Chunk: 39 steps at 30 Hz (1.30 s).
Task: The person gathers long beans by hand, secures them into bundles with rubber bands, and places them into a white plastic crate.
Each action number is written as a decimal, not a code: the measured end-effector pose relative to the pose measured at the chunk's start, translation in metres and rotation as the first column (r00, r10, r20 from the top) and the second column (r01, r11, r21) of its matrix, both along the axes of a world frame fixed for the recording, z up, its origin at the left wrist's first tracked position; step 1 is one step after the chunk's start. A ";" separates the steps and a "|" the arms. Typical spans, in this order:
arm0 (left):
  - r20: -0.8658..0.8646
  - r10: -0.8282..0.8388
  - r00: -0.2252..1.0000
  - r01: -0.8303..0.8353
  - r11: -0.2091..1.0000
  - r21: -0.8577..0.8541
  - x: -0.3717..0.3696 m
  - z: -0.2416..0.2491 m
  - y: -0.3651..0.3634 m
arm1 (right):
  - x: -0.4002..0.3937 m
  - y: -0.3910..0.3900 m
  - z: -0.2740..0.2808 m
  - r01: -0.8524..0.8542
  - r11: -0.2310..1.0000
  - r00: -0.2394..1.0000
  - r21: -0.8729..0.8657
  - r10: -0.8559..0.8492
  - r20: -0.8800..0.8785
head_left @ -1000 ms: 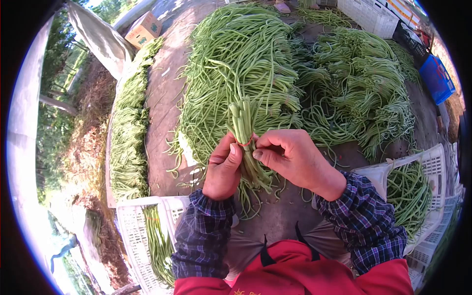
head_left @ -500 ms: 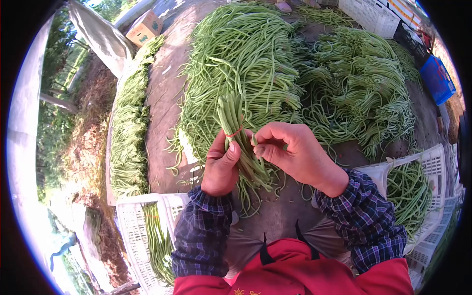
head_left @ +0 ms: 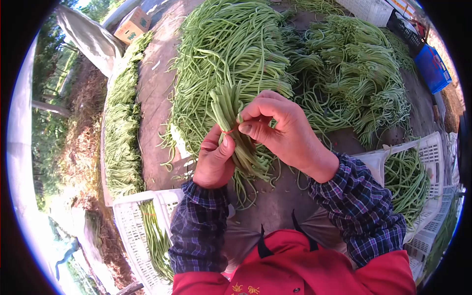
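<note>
A bundle of long green beans [head_left: 227,109] with a red band [head_left: 228,132] round its middle is upright in front of me. My left hand [head_left: 215,160] is closed around the bundle just below the band, thumb in front. My right hand [head_left: 285,130] pinches the tip of a green bean [head_left: 239,118] between thumb and forefinger, against the bundle's right side near the band. Behind both hands lies a large heap of long beans [head_left: 236,49].
More beans [head_left: 359,73] are piled at the right, and a long row [head_left: 122,137] runs along the left. White crates with beans stand at lower left [head_left: 132,231] and lower right [head_left: 435,157]. A blue crate [head_left: 432,69] and a cardboard box [head_left: 132,25] are farther back.
My right hand has moved up along the bundle, from below the red band to about its level or just above. The surroundings have shifted slightly up and left in view.
</note>
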State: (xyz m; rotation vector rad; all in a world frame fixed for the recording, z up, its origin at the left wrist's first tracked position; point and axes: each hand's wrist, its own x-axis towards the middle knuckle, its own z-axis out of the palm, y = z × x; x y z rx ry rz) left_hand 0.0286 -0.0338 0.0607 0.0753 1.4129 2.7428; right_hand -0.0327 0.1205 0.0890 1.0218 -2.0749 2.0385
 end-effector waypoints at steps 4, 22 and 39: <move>-0.054 -0.065 0.996 0.065 0.998 -0.010 0.002 0.005 -0.001 | 0.004 0.000 0.000 -0.023 1.000 0.997 0.008 0.022 0.078; -0.177 0.065 0.982 -0.047 0.994 0.102 -0.004 0.000 -0.027 | 0.010 -0.010 -0.039 -0.605 0.757 0.521 -0.248 0.612 0.595; -0.353 -0.124 0.927 0.241 0.921 0.308 -0.005 0.007 -0.025 | 0.021 -0.019 -0.031 -0.510 0.858 0.851 0.069 0.491 0.186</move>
